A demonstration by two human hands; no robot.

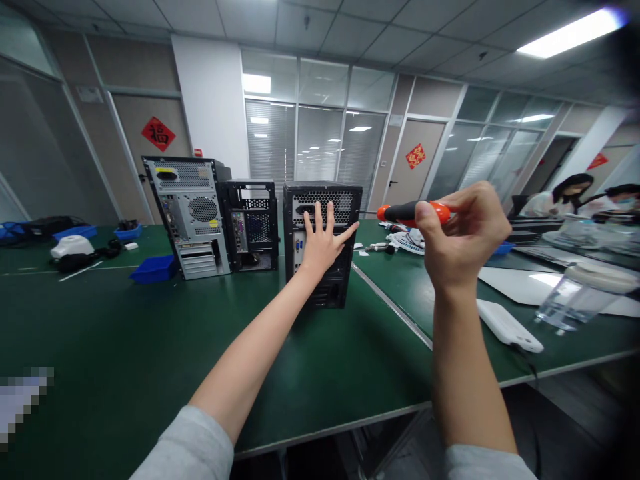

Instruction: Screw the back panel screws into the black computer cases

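Observation:
A black computer case (353, 267) stands upright on the green table, its rear panel facing me. Against that panel lies my left hand (323, 243), palm down with the fingers spread, below and over the honeycomb vent. My right hand (463, 230), raised to the right of the case, pinches the end of a red and black screwdriver (405, 213). The screwdriver is roughly level, and its thin shaft points left at the upper right edge of the case. Whether the tip touches the case I cannot tell.
Two more computer cases, one grey (203, 210) and one black open frame (253, 227), stand left of centre. A blue tray (153, 269) lies beside them. On the right are a white power bank (509, 325) and a clear jar (575, 300). People sit at the far right.

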